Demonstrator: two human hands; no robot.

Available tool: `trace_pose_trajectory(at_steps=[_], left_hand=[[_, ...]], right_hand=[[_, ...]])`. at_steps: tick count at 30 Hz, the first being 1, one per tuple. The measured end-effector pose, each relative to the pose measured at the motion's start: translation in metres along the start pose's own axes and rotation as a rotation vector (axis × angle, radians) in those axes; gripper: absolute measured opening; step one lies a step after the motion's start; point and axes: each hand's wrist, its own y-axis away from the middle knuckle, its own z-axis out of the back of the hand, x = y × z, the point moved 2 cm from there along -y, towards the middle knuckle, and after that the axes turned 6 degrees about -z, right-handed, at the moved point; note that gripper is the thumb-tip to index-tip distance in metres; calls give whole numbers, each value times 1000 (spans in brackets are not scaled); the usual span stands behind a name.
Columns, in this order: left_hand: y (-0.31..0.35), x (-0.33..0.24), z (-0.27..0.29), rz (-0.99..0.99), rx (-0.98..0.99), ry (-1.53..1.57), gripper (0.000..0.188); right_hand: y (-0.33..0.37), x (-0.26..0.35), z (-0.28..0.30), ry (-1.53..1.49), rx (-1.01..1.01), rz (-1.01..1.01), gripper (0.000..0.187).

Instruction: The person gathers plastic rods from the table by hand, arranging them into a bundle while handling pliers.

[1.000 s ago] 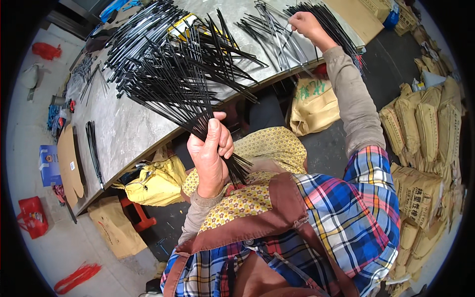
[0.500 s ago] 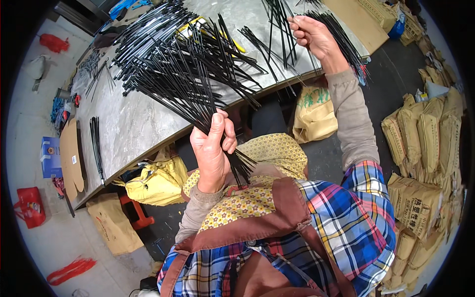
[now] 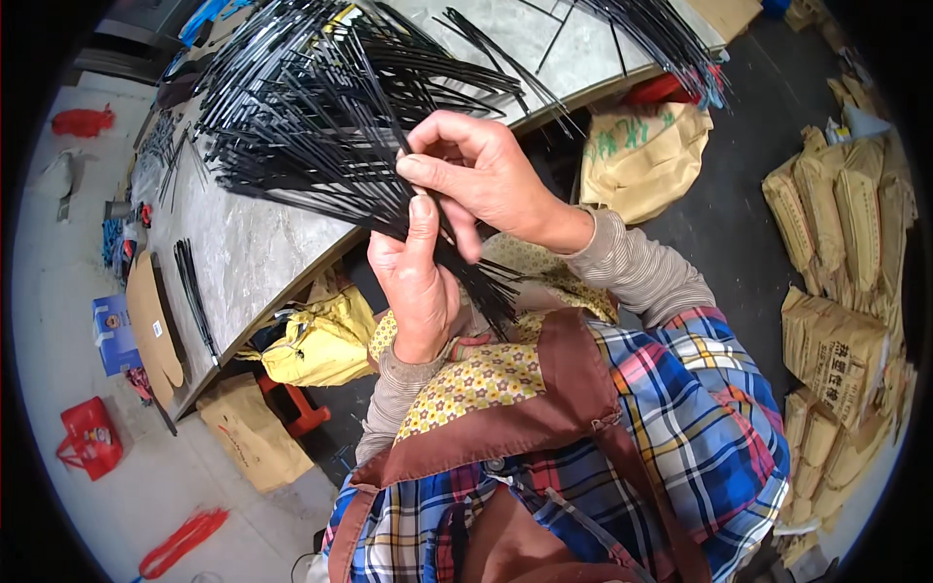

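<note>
In front of my body my left hand [image 3: 418, 291] is closed around a fanned bundle of long, thin black plastic strips [image 3: 360, 199]. The thumb lies along the bundle, and the lower ends stick out below the fist toward the apron. Just above that thumb, my right hand [image 3: 486, 175] has thumb and forefinger pinched together on a thin black strip at the bundle's right side. The other right fingers curl behind the strips and are partly hidden. Beyond the hands, a big heap of the same strips [image 3: 262, 87] covers the grey table [image 3: 262, 243] and overlaps the held bundle from this view.
More black strips [image 3: 661, 39] hang over the table edge at the far right. A small bunch [image 3: 194, 291] lies at the left, by a cardboard piece [image 3: 151, 325]. Below the table are a yellow bag [image 3: 321, 345] and a tan sack [image 3: 641, 146]. Brown paper sacks [image 3: 836, 340] are stacked right.
My right hand has come from the far right of the table to the bundle, beside my left thumb. My left hand still grips the bundle. The view has shifted slightly.
</note>
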Motion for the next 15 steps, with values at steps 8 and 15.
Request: trace_pose_trajectory(at_steps=[8,15], left_hand=[[6,-11,-2,101,61,-7,20],[6,-10,-1,106,27,-45,19]], right_hand=[[17,2,40,598,-338,339,16],[58,-14,117,1455,-803,382,24]])
